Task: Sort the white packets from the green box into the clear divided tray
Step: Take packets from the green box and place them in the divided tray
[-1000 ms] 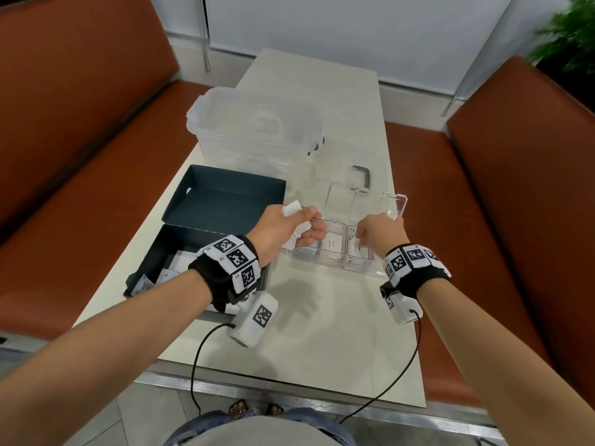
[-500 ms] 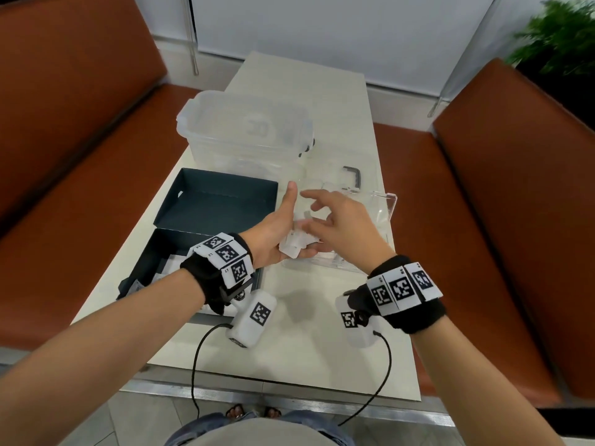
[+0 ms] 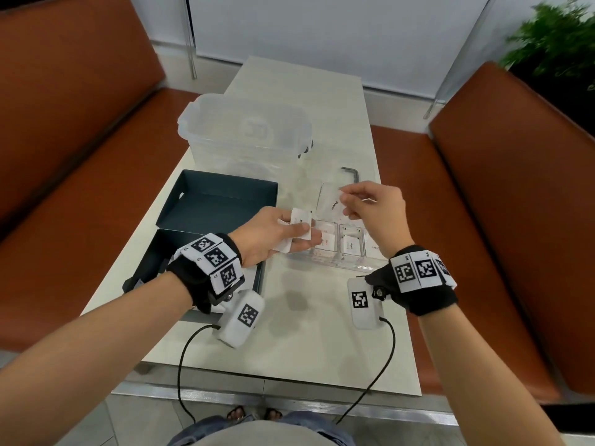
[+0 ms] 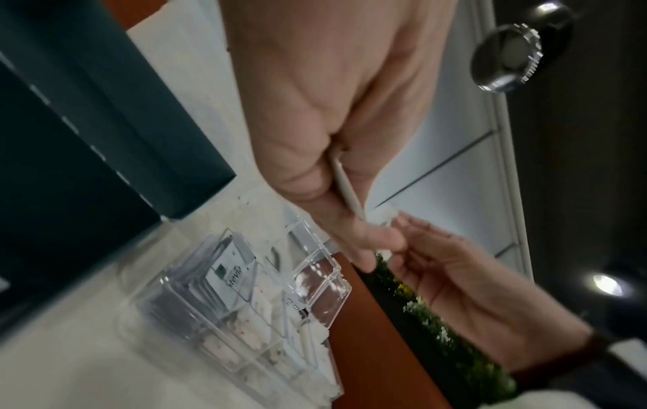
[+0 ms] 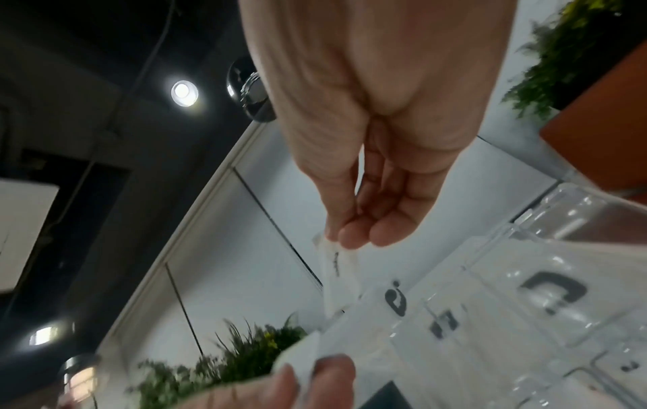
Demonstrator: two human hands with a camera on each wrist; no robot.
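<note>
My left hand [image 3: 291,231] holds a small stack of white packets [image 3: 297,228] at the left edge of the clear divided tray [image 3: 338,263]; the packet edge [image 4: 344,185] shows between thumb and fingers in the left wrist view. My right hand [image 3: 349,202] pinches a single white packet [image 3: 335,204] by its top above the tray's back; it hangs below the fingertips [image 5: 341,265]. Several tray compartments hold white packets [image 3: 351,246]. The dark green box [image 3: 151,262] sits left of the tray, its open lid [image 3: 219,201] behind it.
A large clear lidded container [image 3: 244,136] stands behind the green box. A black hex key [image 3: 352,173] lies behind the tray. Orange-brown benches [image 3: 483,220] flank the narrow pale table [image 3: 306,333]. A plant [image 3: 553,43] is at far right.
My right hand went from the tray to the stack in my left hand, took one packet and lifted it up and to the right. The left hand stayed with the stack.
</note>
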